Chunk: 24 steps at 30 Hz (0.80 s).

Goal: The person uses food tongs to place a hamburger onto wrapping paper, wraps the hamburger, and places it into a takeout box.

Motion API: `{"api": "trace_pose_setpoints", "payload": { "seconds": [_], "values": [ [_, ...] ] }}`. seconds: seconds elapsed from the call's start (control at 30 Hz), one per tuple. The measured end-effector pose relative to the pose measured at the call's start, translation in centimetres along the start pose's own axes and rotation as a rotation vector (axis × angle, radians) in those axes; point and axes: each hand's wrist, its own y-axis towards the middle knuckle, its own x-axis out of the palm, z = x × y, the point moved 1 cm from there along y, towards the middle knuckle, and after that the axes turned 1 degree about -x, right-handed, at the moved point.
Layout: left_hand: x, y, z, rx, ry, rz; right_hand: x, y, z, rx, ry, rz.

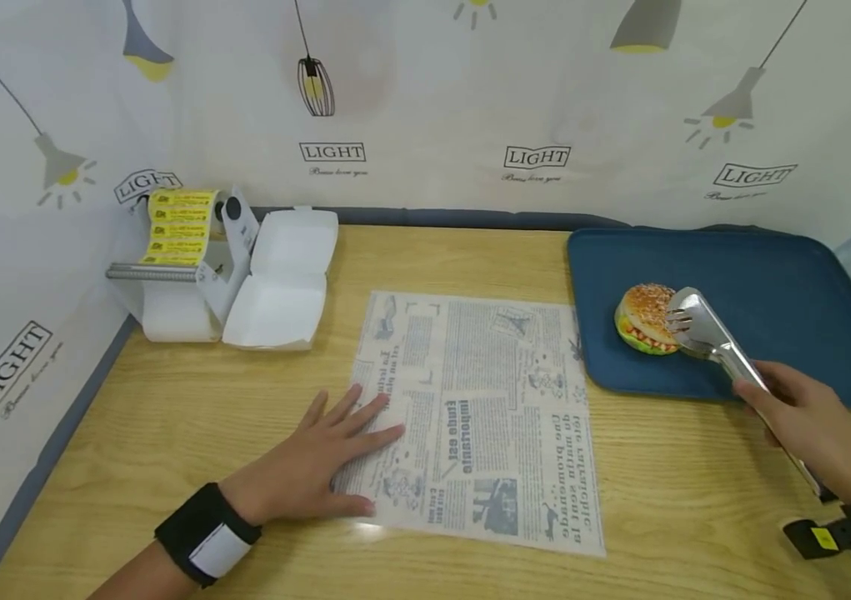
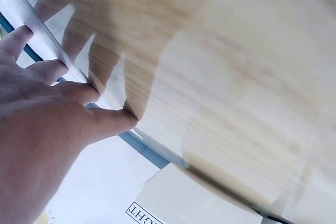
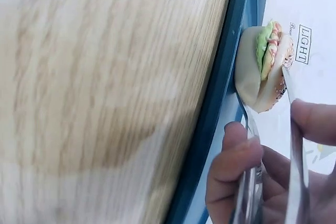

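Observation:
My right hand (image 1: 808, 417) grips metal serving tongs (image 1: 725, 342) at the front of a blue tray (image 1: 785, 333). The tongs' fork-shaped end lies over the top of a sesame-bun hamburger (image 1: 646, 318) on the tray. In the right wrist view, one tong arm passes under the hamburger (image 3: 249, 66) and the other is at its bun top. My left hand (image 1: 327, 458), fingers spread, rests on the left edge of a newsprint-patterned paper sheet (image 1: 470, 417) that lies flat on the table.
At the back left stands a label dispenser (image 1: 230, 283) with a roll of yellow labels (image 1: 179, 225). Beside it lies an opened white takeaway box (image 1: 278, 308). Patterned white cloth (image 1: 433, 100) walls the wooden table (image 1: 170, 433) at the back and sides.

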Motion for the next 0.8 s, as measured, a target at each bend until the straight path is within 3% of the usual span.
{"api": "trace_pose_setpoints", "payload": {
  "seconds": [0.2,0.43,0.6,0.8],
  "values": [
    [0.1,0.0,-0.1,0.002,0.002,-0.002,0.2,0.6,0.9,0.049,0.047,0.043],
    [0.1,-0.1,-0.1,0.000,0.000,0.003,-0.4,0.5,0.5,0.018,0.112,0.012],
    [0.1,-0.1,-0.1,-0.002,-0.013,0.002,-0.2,-0.6,-3.1,-0.042,0.120,-0.044],
    [0.0,-0.1,0.0,-0.004,-0.013,-0.003,2.1,-2.2,-9.5,-0.174,0.161,-0.201]
  ]
}}
